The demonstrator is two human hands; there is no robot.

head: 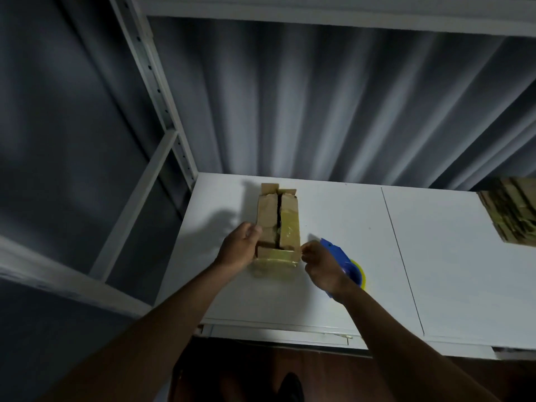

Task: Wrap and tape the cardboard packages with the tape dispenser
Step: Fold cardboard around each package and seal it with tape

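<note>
White table (333, 216) spreads wide, open surface right of the seam, a cardboard stack (513, 213) at its far right edge. Near the left edge stands the box (278, 224), flaps parted. Left hand (240, 248) grips its side; right hand (319, 265) clutches the blue tape dispenser (345, 265) just beside it.

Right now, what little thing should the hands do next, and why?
Probably the right hand, gripping the blue tape dispenser, should run tape along the dark open gap on top of the cardboard box. The left hand already holds the box's near left corner, and tape shows only on the near end and right flap.
</note>
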